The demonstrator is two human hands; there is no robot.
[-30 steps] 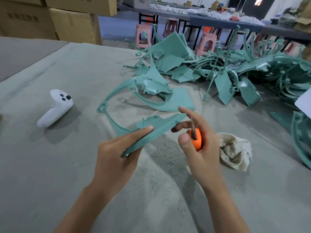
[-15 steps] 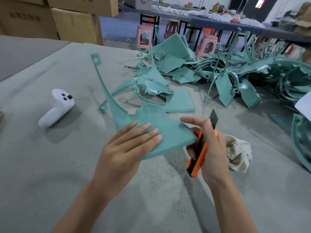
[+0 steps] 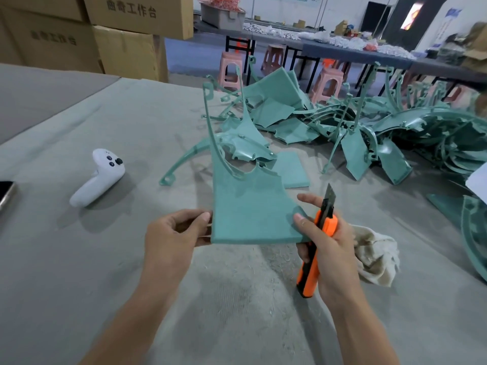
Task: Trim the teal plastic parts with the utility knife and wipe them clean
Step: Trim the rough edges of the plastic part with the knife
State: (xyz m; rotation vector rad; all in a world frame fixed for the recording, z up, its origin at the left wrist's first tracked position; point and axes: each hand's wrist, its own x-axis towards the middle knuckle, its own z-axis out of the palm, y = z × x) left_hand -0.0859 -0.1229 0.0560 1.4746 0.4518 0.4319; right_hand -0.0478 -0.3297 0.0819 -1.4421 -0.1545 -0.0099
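A teal plastic part with a flat panel and a long thin arm pointing up is held upright above the grey table. My left hand pinches the panel's lower left corner. My right hand grips an orange utility knife with its blade out and pointing up, while its thumb and forefinger hold the panel's lower right corner. A crumpled off-white rag lies on the table just right of my right hand.
A big pile of teal parts covers the far and right side of the table, one part lying just behind the held one. A white controller and a phone edge lie at left. Cardboard boxes stand beyond.
The held part has been turned upright and squared to face me. My left hand went from lying flat over the panel to pinching its left corner; my right thumb now holds the right corner.
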